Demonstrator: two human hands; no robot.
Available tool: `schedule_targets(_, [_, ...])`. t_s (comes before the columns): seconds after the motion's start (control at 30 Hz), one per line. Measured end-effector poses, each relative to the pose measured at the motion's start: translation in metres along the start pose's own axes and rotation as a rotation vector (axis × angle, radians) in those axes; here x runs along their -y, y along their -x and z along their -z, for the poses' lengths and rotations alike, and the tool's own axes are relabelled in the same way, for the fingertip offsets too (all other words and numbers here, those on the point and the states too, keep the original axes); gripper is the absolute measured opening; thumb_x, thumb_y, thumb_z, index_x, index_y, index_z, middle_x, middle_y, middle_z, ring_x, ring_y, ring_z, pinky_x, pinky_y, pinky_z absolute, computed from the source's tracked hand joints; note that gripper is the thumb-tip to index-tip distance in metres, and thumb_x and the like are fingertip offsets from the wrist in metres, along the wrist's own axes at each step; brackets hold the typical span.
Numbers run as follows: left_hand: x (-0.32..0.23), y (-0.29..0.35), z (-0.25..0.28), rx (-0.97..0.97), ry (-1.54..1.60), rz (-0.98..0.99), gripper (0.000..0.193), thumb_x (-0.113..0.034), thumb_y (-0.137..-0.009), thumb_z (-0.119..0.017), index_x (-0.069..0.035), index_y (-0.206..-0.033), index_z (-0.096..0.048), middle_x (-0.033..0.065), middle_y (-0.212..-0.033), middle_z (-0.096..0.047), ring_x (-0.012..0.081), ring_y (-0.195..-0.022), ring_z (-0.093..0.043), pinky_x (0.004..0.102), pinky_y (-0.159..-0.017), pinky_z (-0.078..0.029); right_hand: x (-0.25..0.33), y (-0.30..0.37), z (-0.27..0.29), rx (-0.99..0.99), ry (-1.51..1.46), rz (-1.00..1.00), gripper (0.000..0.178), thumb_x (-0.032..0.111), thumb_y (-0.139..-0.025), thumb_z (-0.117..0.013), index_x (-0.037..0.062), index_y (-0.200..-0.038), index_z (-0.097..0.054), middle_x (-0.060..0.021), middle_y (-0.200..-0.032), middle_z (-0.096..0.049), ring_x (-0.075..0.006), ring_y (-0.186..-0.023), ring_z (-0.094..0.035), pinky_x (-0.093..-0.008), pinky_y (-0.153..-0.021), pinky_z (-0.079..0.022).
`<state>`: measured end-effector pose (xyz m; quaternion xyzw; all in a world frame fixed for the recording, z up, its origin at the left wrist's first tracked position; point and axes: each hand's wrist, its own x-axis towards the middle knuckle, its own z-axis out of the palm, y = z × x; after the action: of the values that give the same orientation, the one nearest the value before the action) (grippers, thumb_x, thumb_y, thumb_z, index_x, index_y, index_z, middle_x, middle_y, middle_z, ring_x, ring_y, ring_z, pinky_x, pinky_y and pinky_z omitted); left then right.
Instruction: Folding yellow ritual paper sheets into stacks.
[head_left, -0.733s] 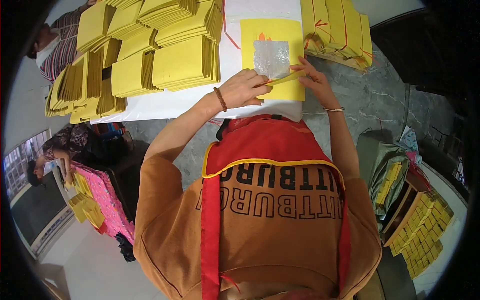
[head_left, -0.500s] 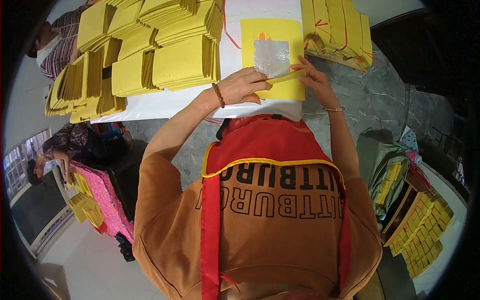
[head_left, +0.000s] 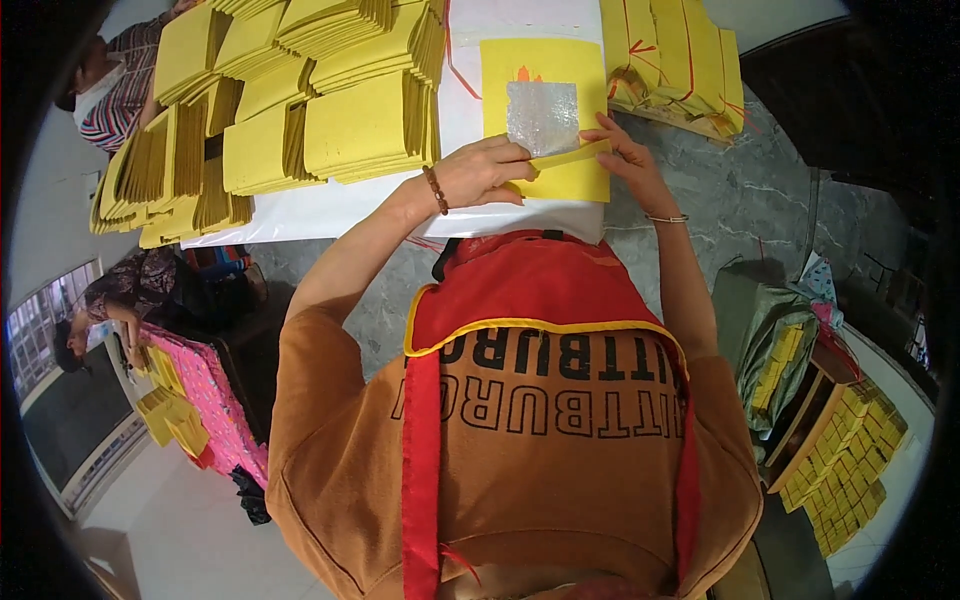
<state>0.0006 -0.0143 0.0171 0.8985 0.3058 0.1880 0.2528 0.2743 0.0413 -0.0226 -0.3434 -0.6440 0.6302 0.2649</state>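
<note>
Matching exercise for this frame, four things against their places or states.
Things:
1. silver foil square
2. folded yellow stacks
3. left hand
4. right hand

Places or states:
A. piled on the table's left part
B. on the flat yellow sheet
C. fingertips on the right end of the lifted sheet edge
D. beaded bracelet at the wrist, pinching the sheet's lower edge

Pairs: 1-B, 2-A, 3-D, 4-C

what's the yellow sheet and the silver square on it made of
The yellow square sheet looks like thin matte paper; its near edge bends up between the fingers of both hands. The silver square patch looks like metallic foil: shiny and finely crinkled, though foil-coated paper is possible.
</note>
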Motion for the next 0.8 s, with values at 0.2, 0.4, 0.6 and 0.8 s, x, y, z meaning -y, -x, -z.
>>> schedule_targets(0.2, [0.0, 0.003, -0.002, 0.002, -0.044, -0.021, 0.035, -0.02, -0.071, -0.069, -0.005, -0.101, -0.056, 0.0109, -0.102, -0.055, 0.0284, -0.094, -0.053, 0.0368, -0.082, -0.045, 0.008, 0.0, -0.004, -0.048, -0.049, -0.017, 0.019, 0.014, -0.083, -0.06, 0.0058, -0.099, -0.063, -0.0006, -0.121, -0.056, -0.0225, -0.133, -0.026, -0.0374, -0.108, -0.019])
schedule_targets(0.4, [-0.007, 0.003, -0.003, -0.008, -0.132, 0.002, 0.039, -0.024, -0.07, -0.069, -0.007, -0.102, -0.055, 0.0089, -0.104, -0.054, 0.0261, -0.093, -0.051, 0.0365, -0.08, -0.044, -0.005, 0.007, -0.008, -0.164, 0.081, 0.198, 0.019, 0.011, -0.081, -0.062, 0.0045, -0.099, -0.061, -0.0041, -0.121, -0.055, -0.0233, -0.13, -0.032, -0.0375, -0.106, -0.025])
schedule_targets(0.6, [-0.008, 0.001, -0.007, 0.0, -0.251, 0.009, 0.04, -0.026, -0.07, -0.069, -0.009, -0.103, -0.055, 0.0075, -0.104, -0.053, 0.025, -0.093, -0.051, 0.0373, -0.08, -0.043, 0.003, 0.014, -0.012, -0.161, 0.043, 0.113, 0.021, 0.011, -0.081, -0.062, 0.0052, -0.101, -0.06, -0.007, -0.122, -0.054, -0.0231, -0.128, -0.035, -0.0362, -0.104, -0.027])
schedule_targets(0.8, [-0.002, -0.002, 0.001, 0.019, -0.158, -0.024, 0.034, -0.029, -0.07, -0.067, -0.01, -0.095, -0.054, 0.0055, -0.099, -0.053, 0.0242, -0.089, -0.051, 0.0351, -0.078, -0.043, 0.006, 0.026, -0.014, -0.259, -0.011, 0.083, 0.028, 0.011, -0.082, -0.06, 0.0072, -0.109, -0.059, -0.007, -0.127, -0.049, -0.0208, -0.122, -0.041, -0.0351, -0.102, -0.03])
